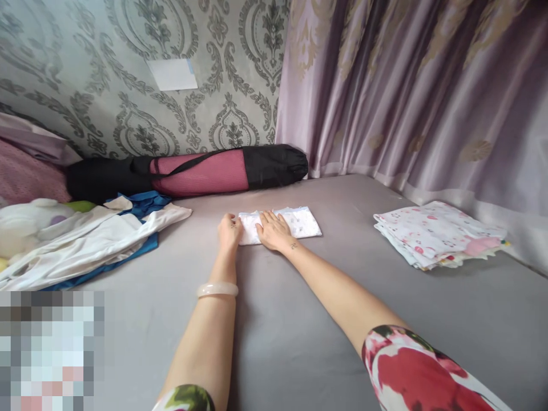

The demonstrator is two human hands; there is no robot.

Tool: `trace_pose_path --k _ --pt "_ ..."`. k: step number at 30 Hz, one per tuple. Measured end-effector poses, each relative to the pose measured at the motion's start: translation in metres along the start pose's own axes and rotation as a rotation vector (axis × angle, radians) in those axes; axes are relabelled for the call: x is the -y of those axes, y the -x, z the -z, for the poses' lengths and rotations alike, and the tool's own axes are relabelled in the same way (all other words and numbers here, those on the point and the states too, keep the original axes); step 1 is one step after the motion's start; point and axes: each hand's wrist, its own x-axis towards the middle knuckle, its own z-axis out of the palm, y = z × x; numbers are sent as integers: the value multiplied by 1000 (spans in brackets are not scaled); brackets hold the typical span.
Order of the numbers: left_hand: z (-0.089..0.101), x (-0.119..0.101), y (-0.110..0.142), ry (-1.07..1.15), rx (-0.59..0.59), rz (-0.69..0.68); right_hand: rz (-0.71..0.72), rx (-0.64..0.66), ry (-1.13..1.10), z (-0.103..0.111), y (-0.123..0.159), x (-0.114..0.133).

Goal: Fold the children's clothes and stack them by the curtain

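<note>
grey sheet point(299, 342) spreads beneath the folded cloth point(306, 222). our right grip point(274, 229) lies palm down on it, fingers extended, its forearm point(342, 291) slanting back to the right. our left grip point(230, 229) curls at the cloth's left end; we cannot tell whether it pinches fabric. stacked cloths point(436, 228) sit well right of both grips.

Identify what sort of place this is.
Probably a bedroom: a broad, flat grey fabric-covered surface resembling a bed, long shiny purple curtains with gold motifs, and grey patterned wallpaper.
</note>
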Motion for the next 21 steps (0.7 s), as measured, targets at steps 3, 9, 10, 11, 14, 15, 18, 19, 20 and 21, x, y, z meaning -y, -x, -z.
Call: trace_pose_path --k 3,9,10,11,14,15,18,19,20,21 --pt "2 -2 1 -17 -2 4 -5 2 -9 1 0 -1" --pt "4 -4 3 -17 4 6 -22 78 -11 9 -6 4" --pt "5 -4 2 -18 3 5 -15 75 -11 10 -8 7" --pt "5 -4 2 -20 3 2 -3 65 -14 11 -10 11" --pt "5 -2 -1 -32 -9 11 56 35 -45 11 -14 25" --pt "4 -2 -2 -35 -23 16 74 38 -59 10 -15 30" --pt "3 1 -6 -26 -61 19 93 77 -93 3 -15 40" --pt "2 2 -8 -17 -66 17 87 89 -100 1 -15 42" --pt "1 3 -8 -6 -66 17 77 100 -105 -1 -14 43" --pt "1 4 -9 4 -64 20 67 109 -108 -3 -14 43"
